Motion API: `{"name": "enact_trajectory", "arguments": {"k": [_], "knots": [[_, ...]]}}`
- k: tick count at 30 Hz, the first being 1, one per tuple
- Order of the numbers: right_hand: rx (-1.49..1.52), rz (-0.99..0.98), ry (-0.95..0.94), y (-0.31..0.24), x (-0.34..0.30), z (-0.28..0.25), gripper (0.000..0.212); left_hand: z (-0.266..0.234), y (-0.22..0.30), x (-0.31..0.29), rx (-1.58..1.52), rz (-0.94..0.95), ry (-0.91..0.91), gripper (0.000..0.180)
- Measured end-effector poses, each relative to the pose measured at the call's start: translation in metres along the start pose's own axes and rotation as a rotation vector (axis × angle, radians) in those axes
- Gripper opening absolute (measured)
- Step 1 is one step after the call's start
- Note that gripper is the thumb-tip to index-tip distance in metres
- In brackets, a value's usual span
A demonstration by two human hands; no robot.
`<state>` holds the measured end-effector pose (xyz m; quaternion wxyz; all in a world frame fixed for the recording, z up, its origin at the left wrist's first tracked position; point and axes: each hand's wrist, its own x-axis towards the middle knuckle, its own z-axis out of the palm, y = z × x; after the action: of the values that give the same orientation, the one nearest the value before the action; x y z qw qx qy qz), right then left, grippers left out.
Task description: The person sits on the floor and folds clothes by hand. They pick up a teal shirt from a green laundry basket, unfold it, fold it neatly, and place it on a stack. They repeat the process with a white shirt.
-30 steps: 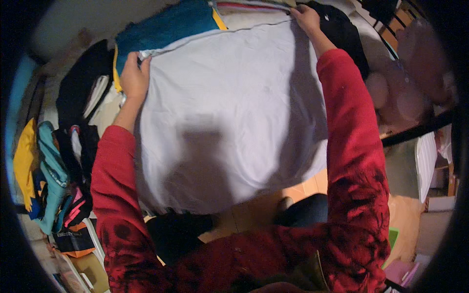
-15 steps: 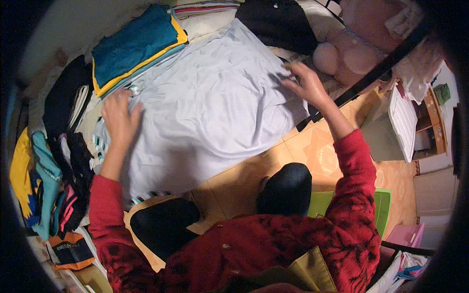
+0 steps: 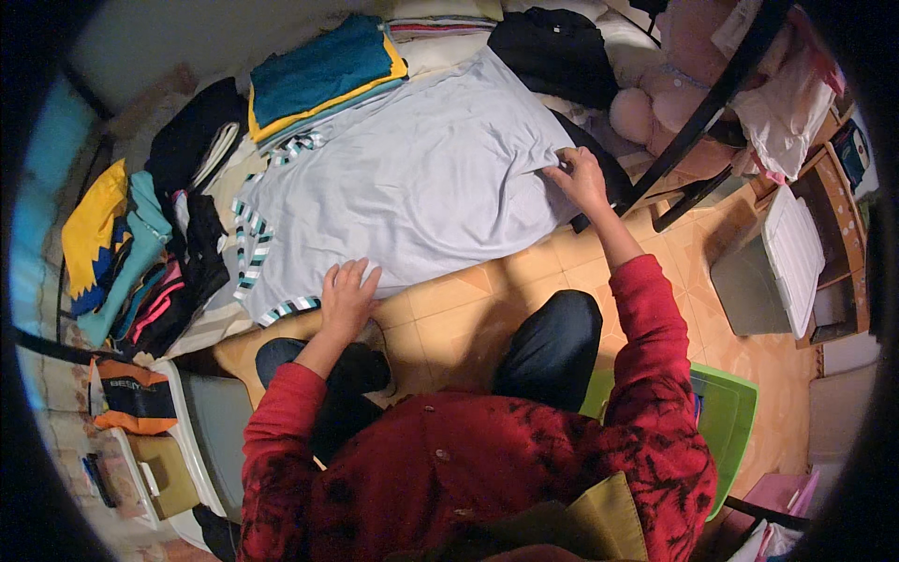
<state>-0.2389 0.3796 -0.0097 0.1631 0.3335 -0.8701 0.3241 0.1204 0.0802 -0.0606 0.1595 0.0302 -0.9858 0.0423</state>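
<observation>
A pale grey-blue shirt [image 3: 421, 178] lies spread across the bed, its neck and sleeve openings edged with striped trim [image 3: 251, 244] on the left. Soft wrinkles run over its right half. My right hand [image 3: 582, 180] pinches the cloth at the shirt's right end, and a small fold rises from the fingertips. My left hand [image 3: 346, 300] rests at the near edge, close to the lower striped opening, with its fingers stretched out on the fabric.
Behind the shirt sit a folded teal and yellow stack [image 3: 323, 80] and a black garment [image 3: 552, 56]. More clothes [image 3: 140, 253] pile up at the left. A dark bed post [image 3: 702, 112] slants at the right, near a pink plush toy [image 3: 674, 108]. A lidded bin [image 3: 758, 281] stands on the tiled floor.
My left hand has moved from the shirt's far left side to its near edge. My right hand has closed on the right end. The view has shifted, showing more striped trim.
</observation>
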Motion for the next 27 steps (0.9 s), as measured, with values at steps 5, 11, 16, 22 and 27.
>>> {"name": "enact_trajectory", "arguments": {"k": [5, 11, 16, 22, 27], "knots": [[0.681, 0.317, 0.002, 0.011, 0.017, 0.007, 0.020, 0.010, -0.001, -0.003, 0.122, 0.047, 0.103, 0.051], [0.777, 0.446, 0.012, 0.035, 0.032, -0.004, 0.024, 0.020, 0.003, -0.009, 0.073, 0.016, 0.190, 0.047], [0.316, 0.274, -0.041, 0.032, 0.015, -0.002, 0.033, 0.019, 0.005, -0.013, 0.030, 0.007, 0.210, 0.054], [0.520, 0.223, -0.121, 0.035, -0.024, -0.011, 0.040, 0.013, 0.013, -0.023, -0.059, -0.117, 0.230, 0.058], [0.428, 0.320, -0.303, 0.048, -0.047, -0.022, 0.040, 0.017, 0.018, -0.029, -0.117, -0.196, 0.323, 0.050]]}}
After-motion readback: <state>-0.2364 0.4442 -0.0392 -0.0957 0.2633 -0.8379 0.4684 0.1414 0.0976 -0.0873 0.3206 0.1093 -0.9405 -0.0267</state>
